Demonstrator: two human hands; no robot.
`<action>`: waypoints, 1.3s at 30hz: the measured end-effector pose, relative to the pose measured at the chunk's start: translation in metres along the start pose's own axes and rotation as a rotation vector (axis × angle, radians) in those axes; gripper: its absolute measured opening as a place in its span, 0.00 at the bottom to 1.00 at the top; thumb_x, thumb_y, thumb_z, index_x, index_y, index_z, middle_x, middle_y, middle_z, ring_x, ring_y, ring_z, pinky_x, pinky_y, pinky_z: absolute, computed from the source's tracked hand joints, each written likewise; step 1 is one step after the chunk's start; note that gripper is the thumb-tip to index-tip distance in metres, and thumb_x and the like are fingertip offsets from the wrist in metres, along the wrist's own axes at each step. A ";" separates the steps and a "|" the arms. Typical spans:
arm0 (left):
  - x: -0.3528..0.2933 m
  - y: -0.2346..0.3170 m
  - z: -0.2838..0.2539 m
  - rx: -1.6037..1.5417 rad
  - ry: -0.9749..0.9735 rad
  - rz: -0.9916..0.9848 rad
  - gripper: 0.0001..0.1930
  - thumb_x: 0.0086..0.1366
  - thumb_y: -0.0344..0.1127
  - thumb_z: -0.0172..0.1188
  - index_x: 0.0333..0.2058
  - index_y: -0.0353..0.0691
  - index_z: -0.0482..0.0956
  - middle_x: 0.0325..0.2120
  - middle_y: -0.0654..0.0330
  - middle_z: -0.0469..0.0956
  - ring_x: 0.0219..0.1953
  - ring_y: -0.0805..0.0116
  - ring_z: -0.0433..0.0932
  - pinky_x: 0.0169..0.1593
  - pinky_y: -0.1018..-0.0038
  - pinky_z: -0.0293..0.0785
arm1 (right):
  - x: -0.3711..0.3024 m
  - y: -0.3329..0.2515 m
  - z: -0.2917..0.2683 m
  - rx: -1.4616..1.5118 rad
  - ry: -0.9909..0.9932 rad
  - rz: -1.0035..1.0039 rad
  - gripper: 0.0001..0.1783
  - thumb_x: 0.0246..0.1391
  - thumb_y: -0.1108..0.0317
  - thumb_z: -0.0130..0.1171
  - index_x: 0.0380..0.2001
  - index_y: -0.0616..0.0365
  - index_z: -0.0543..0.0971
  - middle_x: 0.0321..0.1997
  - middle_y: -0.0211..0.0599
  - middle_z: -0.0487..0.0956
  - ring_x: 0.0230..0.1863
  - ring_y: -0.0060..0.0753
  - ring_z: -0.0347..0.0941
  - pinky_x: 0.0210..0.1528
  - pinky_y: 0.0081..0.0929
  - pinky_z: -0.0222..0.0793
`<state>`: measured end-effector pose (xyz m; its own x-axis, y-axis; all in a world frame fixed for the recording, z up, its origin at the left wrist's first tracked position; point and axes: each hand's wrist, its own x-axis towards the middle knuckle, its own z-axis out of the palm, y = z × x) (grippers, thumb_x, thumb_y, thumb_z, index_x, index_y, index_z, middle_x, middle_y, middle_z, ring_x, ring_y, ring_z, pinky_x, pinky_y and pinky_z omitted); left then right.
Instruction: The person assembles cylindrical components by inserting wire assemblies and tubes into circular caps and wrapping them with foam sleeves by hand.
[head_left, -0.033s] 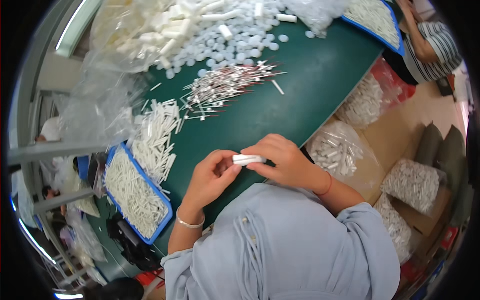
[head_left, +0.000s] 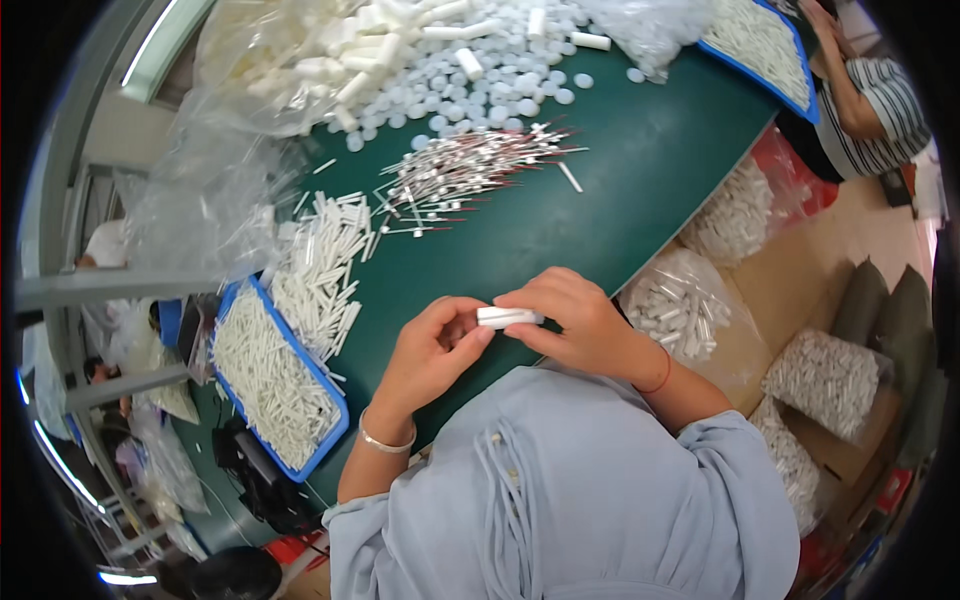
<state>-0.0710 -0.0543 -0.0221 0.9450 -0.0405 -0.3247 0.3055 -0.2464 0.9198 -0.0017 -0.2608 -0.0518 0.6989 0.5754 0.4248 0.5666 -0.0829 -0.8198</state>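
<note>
A short white plastic tube (head_left: pixel 508 318) lies crosswise between my two hands, just in front of my body over the green table. My left hand (head_left: pixel 432 350) pinches one end of it between thumb and forefinger, the other fingers curled in. My right hand (head_left: pixel 572 322) grips the opposite end with thumb and fingers, covering part of it. A lengthwise line on the tube may be a groove or a second piece; I cannot tell which. Beyond my hands lies a heap of thin white sticks with red tips (head_left: pixel 465 165).
White sticks fill a blue tray (head_left: pixel 338 425) at the left, with a loose stick pile (head_left: pixel 320 265) beside it. Pale round caps (head_left: pixel 455 95) and thick white tubes (head_left: pixel 370 60) lie at the back. Bags of white tubes (head_left: pixel 680 310) stand right; a person in stripes (head_left: pixel 885 100) is far right.
The table and the things on it appear slightly further right in the picture. Both hands keep the same grip on the white tube, which also appears a little further right.
</note>
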 end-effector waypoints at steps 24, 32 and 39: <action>-0.029 -0.003 -0.009 -0.149 0.198 0.161 0.14 0.64 0.35 0.61 0.45 0.36 0.76 0.31 0.64 0.71 0.28 0.79 0.66 0.33 0.81 0.66 | 0.030 -0.019 0.027 0.152 -0.035 0.006 0.17 0.43 0.78 0.66 0.41 0.60 0.81 0.36 0.38 0.80 0.37 0.35 0.74 0.39 0.27 0.70; -0.031 -0.006 -0.015 0.159 0.248 0.186 0.13 0.62 0.39 0.61 0.40 0.36 0.78 0.28 0.59 0.74 0.28 0.68 0.73 0.33 0.74 0.70 | 0.043 -0.025 0.017 -0.045 -0.238 -0.089 0.15 0.43 0.77 0.65 0.38 0.55 0.82 0.30 0.36 0.77 0.34 0.39 0.72 0.39 0.31 0.69; -0.030 0.000 -0.012 0.295 0.316 0.213 0.16 0.61 0.45 0.60 0.36 0.36 0.79 0.33 0.53 0.79 0.32 0.60 0.78 0.36 0.69 0.72 | 0.053 -0.031 0.042 -0.103 -0.307 -0.244 0.23 0.43 0.75 0.63 0.46 0.55 0.75 0.32 0.38 0.75 0.37 0.43 0.71 0.46 0.36 0.67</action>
<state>-0.0980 -0.0413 -0.0092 0.9862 0.1650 -0.0112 0.0983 -0.5303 0.8421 -0.0009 -0.1941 -0.0197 0.3843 0.8034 0.4548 0.7516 0.0138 -0.6595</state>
